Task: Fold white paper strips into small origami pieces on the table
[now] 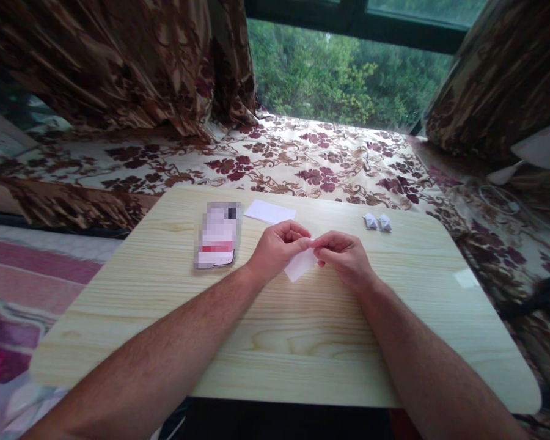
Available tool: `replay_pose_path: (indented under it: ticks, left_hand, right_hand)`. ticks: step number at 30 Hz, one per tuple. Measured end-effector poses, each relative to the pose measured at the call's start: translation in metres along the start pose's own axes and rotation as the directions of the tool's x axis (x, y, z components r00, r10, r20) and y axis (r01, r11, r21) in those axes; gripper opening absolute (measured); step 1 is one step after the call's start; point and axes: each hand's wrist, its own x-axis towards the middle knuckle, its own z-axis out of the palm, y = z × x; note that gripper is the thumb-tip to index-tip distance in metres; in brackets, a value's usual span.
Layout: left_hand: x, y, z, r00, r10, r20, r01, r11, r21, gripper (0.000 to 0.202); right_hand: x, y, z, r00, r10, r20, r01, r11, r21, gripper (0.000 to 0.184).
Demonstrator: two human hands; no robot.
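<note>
Both my hands meet over the middle of a light wooden table (302, 342). My left hand (277, 247) and my right hand (343, 253) pinch a small white piece of paper (300, 266) between their fingertips; the paper hangs down toward the tabletop between them. Both sets of fingers are curled closed on it. A second flat white sheet (270, 211) lies on the table just beyond my left hand. Two small folded white paper shapes (378, 222) sit side by side at the far right of the table.
A phone (217, 235) lies flat left of my left hand. Beyond the table spreads a floral patterned cloth (302, 159), with brown floral curtains (119, 61) on both sides of a window. A pink striped fabric (22, 287) lies to the left.
</note>
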Motion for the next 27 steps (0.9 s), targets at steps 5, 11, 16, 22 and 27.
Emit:
replay_pose_path:
  ticks: [5, 11, 16, 22, 27]
  left_hand:
    - [0.0001, -0.0009, 0.0009, 0.999, 0.002, -0.032, -0.002, 1.0, 0.013, 0.024]
    - [0.0, 0.0003, -0.0003, 0.988, 0.06, -0.14, -0.052, 0.997, 0.058, 0.022]
    - [-0.0007, 0.0033, 0.0022, 0.994, 0.058, -0.089, -0.054, 0.998, 0.042, 0.021]
    - [-0.0018, 0.0049, 0.004, 0.999, 0.04, 0.008, -0.04, 0.986, 0.161, 0.023]
    - [-0.0014, 0.0041, 0.0007, 0.998, 0.058, -0.034, -0.052, 0.983, 0.174, 0.029]
  right_hand:
    - [-0.0001, -0.0004, 0.0, 1.0, 0.025, 0.001, -0.025, 0.998, 0.056, 0.032]
    - [0.0016, 0.0014, 0.0011, 0.996, 0.087, -0.035, -0.089, 0.995, -0.055, 0.021]
    - [0.0022, 0.0045, 0.0001, 0.99, -0.01, -0.139, -0.009, 0.99, -0.138, 0.021]
    - [-0.0015, 0.0037, 0.0046, 0.984, -0.113, -0.134, 0.083, 0.974, -0.21, 0.022]
    - [-0.003, 0.0029, 0.0061, 0.993, -0.08, -0.089, 0.072, 0.993, -0.096, 0.022]
